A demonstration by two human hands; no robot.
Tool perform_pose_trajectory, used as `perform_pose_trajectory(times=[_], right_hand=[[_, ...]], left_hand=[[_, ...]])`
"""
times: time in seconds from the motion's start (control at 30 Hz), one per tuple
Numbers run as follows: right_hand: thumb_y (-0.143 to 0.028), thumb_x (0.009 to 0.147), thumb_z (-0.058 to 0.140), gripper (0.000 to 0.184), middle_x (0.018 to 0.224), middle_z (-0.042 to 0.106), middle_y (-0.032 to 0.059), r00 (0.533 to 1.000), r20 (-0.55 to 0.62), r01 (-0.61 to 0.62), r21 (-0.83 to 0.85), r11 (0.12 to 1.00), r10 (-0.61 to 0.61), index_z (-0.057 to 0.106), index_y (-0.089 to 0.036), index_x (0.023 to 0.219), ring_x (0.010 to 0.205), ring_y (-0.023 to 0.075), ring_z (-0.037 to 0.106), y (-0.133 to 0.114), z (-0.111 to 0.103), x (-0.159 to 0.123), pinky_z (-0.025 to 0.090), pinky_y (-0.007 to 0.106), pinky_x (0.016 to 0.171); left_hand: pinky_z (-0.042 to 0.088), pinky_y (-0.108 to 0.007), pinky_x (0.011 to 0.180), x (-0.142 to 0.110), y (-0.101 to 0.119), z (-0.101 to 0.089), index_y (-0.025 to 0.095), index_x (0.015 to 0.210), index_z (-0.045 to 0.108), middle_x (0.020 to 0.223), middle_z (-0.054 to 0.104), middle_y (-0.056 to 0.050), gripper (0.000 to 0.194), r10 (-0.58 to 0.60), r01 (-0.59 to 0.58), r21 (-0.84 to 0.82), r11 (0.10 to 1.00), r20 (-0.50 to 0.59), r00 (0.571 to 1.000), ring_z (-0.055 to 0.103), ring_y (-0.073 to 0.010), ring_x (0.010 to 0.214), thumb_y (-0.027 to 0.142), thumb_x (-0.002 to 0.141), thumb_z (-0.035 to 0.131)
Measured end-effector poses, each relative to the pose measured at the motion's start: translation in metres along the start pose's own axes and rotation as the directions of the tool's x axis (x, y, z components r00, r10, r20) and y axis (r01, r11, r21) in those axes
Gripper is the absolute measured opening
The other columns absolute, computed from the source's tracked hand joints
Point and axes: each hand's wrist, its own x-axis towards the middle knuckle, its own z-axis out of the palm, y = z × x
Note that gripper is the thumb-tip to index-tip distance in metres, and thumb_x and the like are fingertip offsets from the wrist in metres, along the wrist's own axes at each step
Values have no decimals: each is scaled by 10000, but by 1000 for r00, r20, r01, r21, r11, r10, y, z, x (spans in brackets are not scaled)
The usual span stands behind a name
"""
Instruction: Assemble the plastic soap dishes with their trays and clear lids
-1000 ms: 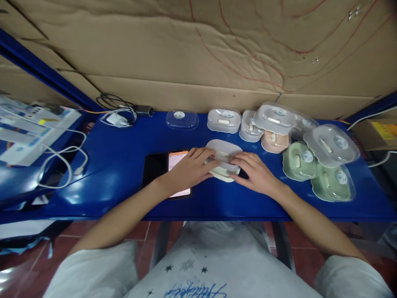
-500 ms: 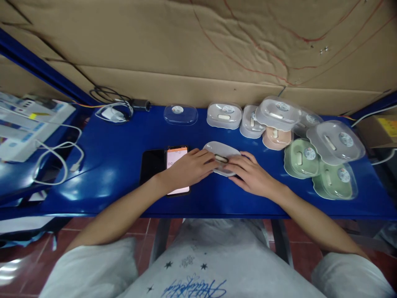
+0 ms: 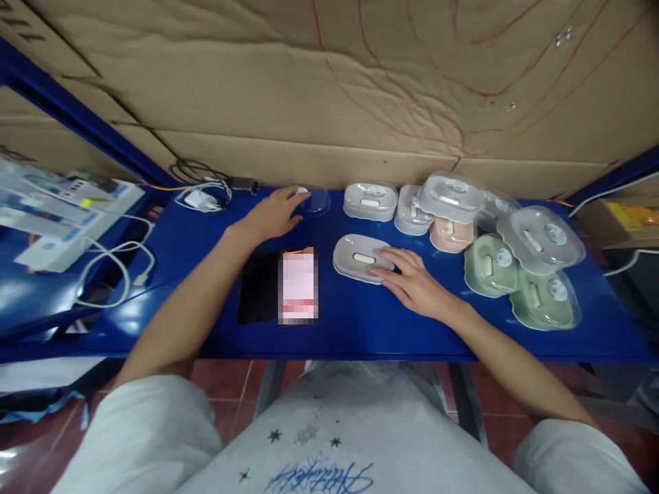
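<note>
A white lidded container [image 3: 357,257] lies on the blue table [image 3: 195,240] in front of me. My right hand [image 3: 412,281] rests against its right side, fingers stretched out and touching the lid. My left hand [image 3: 275,213] has reached to the back of the table and lies on a clear plastic lid [image 3: 316,201], fingers curled over its left end. A phone [image 3: 297,285] with a lit screen lies beside a dark phone [image 3: 257,288] between my arms.
Several lidded containers, white [image 3: 371,200], pink [image 3: 450,233] and green [image 3: 491,264], are piled at the right. A charger with coiled cables [image 3: 200,197] sits at the back left. A cardboard wall [image 3: 329,89] closes the back. Boxes and a white cable [image 3: 110,267] lie at the left.
My left hand left the white container and reached back to the clear lid. The container's lid now sits closed, and my right hand stays on it.
</note>
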Motion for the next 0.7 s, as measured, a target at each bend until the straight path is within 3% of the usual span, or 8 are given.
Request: perform_pose_trajectory(times=[0.1,0.2,0.3,0.4,0.7], right_hand=[[-268,1116,530,543,1759,384,166,998,-38,-44,-3,999,44,484,-332,1653,1639,366,378,1,3,-2,413,671,1269],[-348,1089,607,786,1812,229,213,991,-74,-107,39,994,109,213,-304,1768,1670,403,308,2,8,-2,419,684,1277],[-380,1063,657,941,1828,140,217,983,-91,-153,99,983,162,55,-321,1784,1660,410,331,4,11,-2,460,671,1259],[-381,1056,674,986,1833,117,207,979,-88,-174,115,978,184,6,-350,1781,1659,421,328,5,12,-2,480,679,1242],[-379,1047,697,986,1837,130,199,977,-69,-195,117,974,204,43,-342,1784,1688,414,256,7,10,-1,449,669,1271]], left_hand=[[468,-572,1236,-8,7,1,206,1556,590,1610,592,-155,507,30,-30,24,999,4,1000,557,-337,1474,301,1058,584],[487,-537,1226,-26,37,-5,181,1539,611,1560,645,-158,481,78,-85,-72,994,-89,993,616,-317,1421,403,1125,509],[544,-514,1156,-43,66,-12,205,1505,649,1452,722,-143,467,59,-76,-129,989,-133,989,687,-311,1329,452,1141,493],[572,-516,1112,-54,82,-11,228,1471,681,1407,747,-131,435,74,-93,-138,986,-133,988,711,-317,1285,452,1139,510],[566,-509,1155,-63,98,7,231,1460,680,1477,696,-132,370,303,-320,-186,929,-113,946,676,-293,1341,348,1139,538]])
